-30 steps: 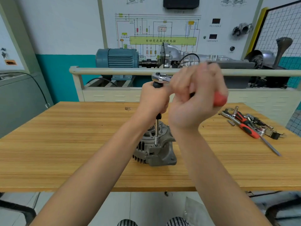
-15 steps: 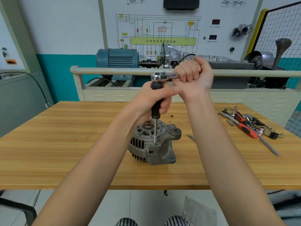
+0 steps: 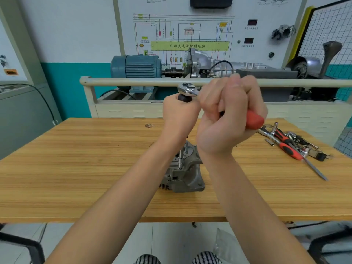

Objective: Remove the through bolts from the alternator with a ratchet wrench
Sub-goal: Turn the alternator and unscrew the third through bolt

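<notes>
Grey cast-metal alternator (image 3: pixel 187 177) sits on the wooden bench (image 3: pixel 76 168), near the front edge and roughly central, largely hidden behind my two wrists. My left hand (image 3: pixel 179 119) is wrapped around the black grip of the extension bar (image 3: pixel 180 156), fingers curled tight on it just under the ratchet head; the thin steel shaft runs straight down from my fist and its socket end meets the top face of the alternator housing, where a through bolt would be, though I cannot make out the bolt head itself. My right hand (image 3: pixel 228 119) is clenched on the ratchet wrench (image 3: pixel 187 89), fingers folded over the handle with the red end of the grip showing out past the heel of my palm on the right. Chrome ratchet head is visible between the two fists, seated on top of the extension, handle lying about level. Both hands are raised well above the alternator, almost touching each other. To the right on the bench, well apart from the alternator, lies a loose pile of tools (image 3: pixel 293 143): red-and-black handled drivers, sockets, a wrench. Behind the bench, a blue electric motor (image 3: pixel 137 66) coupled to a gearbox stands below a wiring diagram board (image 3: pixel 188 35).
</notes>
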### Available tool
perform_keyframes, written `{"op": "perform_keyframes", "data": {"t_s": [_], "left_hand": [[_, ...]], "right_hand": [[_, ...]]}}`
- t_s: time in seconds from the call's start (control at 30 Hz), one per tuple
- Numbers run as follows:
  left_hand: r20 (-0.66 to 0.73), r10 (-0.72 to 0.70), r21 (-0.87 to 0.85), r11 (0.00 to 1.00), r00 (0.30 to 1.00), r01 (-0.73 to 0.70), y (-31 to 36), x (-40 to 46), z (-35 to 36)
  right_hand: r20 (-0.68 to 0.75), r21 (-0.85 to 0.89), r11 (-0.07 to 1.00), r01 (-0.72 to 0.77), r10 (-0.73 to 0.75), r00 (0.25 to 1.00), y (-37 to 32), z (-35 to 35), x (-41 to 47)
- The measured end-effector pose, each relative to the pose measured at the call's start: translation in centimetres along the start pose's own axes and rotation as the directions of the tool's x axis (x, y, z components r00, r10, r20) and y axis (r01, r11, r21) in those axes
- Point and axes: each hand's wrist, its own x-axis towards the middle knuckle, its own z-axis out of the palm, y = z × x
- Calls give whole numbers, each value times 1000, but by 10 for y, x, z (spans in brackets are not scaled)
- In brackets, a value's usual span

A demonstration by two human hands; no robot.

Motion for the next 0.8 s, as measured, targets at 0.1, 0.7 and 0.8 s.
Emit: {"op": "perform_keyframes", "data": {"t_s": [0.1,0.7,0.8], "left_hand": [[45,8,-26,1000,999,-7,-2,0,-6],[213,-137,-101,982,967,162,0,6,-13],[57,-99,-43,994,993,101,-1,3,-6]], "right_hand": [[-22,181,977,-110,115,993,2,-6,8],[-109,556,653,-514,670,734,20,-32,38],[-111,240,935,-262,295,949,6,-9,16]]}}
